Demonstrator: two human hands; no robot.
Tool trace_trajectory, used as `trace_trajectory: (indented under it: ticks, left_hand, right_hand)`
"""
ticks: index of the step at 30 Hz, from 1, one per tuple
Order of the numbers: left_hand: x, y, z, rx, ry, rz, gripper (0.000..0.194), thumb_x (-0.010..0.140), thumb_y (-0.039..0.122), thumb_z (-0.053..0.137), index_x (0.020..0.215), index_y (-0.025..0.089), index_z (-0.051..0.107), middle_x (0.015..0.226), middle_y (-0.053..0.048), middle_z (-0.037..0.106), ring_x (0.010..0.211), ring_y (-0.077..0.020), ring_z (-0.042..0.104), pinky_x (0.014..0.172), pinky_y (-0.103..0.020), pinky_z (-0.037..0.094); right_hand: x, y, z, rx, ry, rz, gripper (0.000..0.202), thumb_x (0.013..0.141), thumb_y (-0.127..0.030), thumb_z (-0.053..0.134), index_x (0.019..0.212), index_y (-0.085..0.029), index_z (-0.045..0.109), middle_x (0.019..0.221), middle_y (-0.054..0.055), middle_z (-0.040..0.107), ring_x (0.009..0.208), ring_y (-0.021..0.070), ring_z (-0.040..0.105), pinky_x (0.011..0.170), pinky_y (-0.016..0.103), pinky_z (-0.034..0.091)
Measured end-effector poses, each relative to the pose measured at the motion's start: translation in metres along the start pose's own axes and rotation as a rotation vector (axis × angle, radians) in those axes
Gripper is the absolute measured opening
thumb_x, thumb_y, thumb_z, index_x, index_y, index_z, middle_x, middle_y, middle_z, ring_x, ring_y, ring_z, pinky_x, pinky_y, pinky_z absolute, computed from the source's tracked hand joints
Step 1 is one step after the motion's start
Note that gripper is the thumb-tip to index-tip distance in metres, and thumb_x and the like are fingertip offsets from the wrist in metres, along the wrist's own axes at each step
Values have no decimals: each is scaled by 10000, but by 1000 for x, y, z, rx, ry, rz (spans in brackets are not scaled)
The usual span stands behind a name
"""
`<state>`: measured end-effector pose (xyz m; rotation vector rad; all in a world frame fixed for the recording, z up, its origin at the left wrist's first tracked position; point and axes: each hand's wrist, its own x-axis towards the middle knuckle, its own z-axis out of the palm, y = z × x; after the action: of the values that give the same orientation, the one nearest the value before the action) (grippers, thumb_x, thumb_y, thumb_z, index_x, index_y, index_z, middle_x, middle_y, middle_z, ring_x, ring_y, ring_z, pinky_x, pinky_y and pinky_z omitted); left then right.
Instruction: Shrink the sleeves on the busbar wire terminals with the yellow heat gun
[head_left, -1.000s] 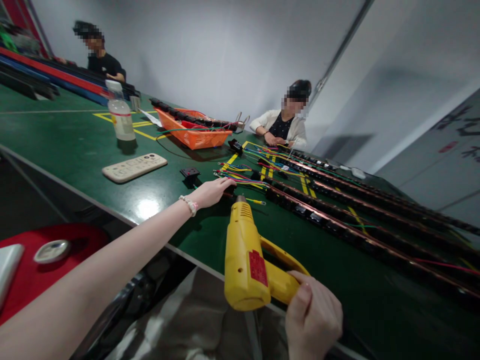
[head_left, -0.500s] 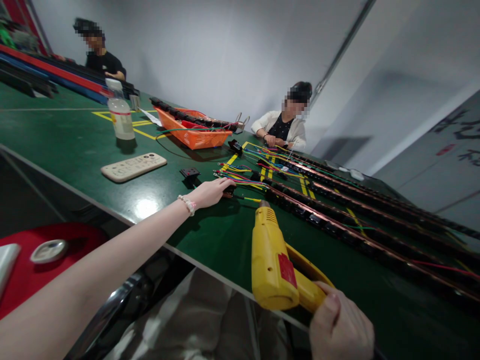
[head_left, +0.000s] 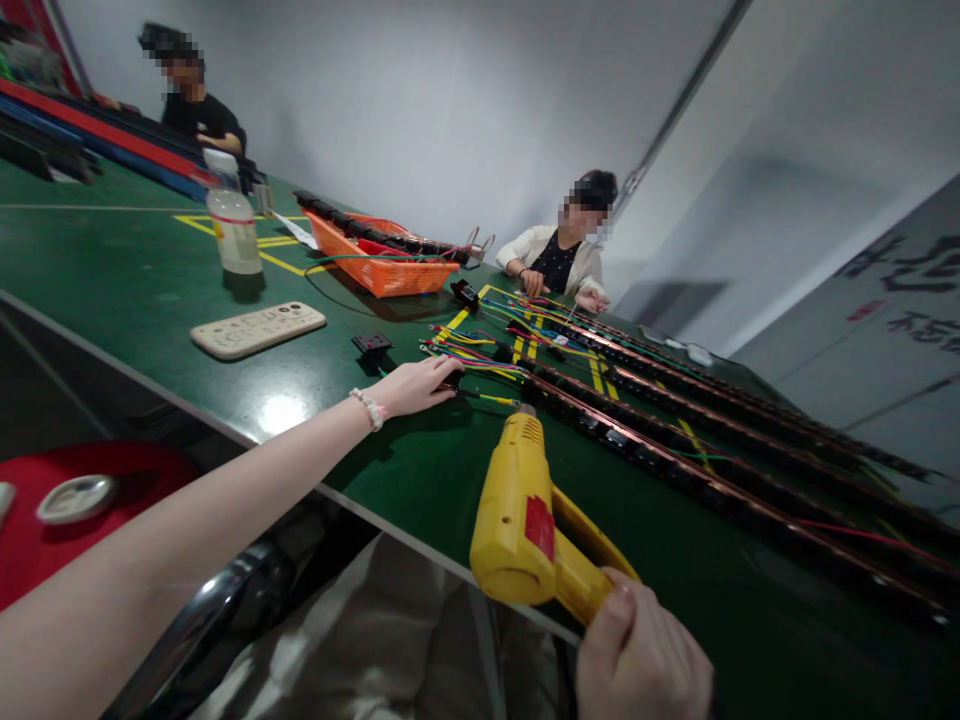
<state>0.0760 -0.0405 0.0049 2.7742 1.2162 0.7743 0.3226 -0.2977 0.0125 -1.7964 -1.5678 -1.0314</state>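
My right hand (head_left: pixel 646 650) is wrapped round the handle of a yellow heat gun (head_left: pixel 514 515) with a red label. Its nozzle points away from me, close to the end of a yellow-green wire (head_left: pixel 496 400). On the green table, my left hand (head_left: pixel 420 388) is closed over a small black part (head_left: pixel 453 380), mostly hidden under the fingers; the wire runs out from it. Just beyond lies a bundle of coloured wires (head_left: pixel 491 369) with ring ends, leading into a long black and copper strip (head_left: pixel 637 445). A black block (head_left: pixel 373 345) rests left of my fingers.
More long strips (head_left: pixel 697 420) stretch off to the right. On the left are a phone (head_left: pixel 259 330) and a bottle (head_left: pixel 235 230); behind them stands an orange basket (head_left: pixel 390 277) holding a strip. Two people sit across the table, one in a white jacket (head_left: pixel 517 250).
The heat gun and my right hand have shifted a little left in view, along with most of the scene. The person in white has a hand raised slightly. My grips are unchanged.
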Motion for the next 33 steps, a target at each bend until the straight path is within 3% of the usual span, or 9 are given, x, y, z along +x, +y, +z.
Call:
trace_trajectory:
  ticks: [22, 33]
  left_hand:
    - [1, -4, 4, -34, -1, 24, 364, 946, 350, 348, 1268, 188, 396, 1207, -93, 525, 1104, -197, 531, 905, -320, 458]
    - [0, -3, 1, -40, -16, 11, 359, 955, 298, 322, 1280, 163, 395, 1206, -106, 521, 1098, -203, 531, 919, -325, 456]
  right_hand:
    - [-3, -55, 2, 293, -55, -21, 265, 930, -231, 349, 855, -177, 597, 801, 13, 633, 775, 145, 527, 804, 315, 373]
    - [-3, -52, 7, 343, -31, -42, 269, 924, -220, 348, 870, -180, 609, 823, 4, 642, 795, 139, 536, 819, 311, 389]
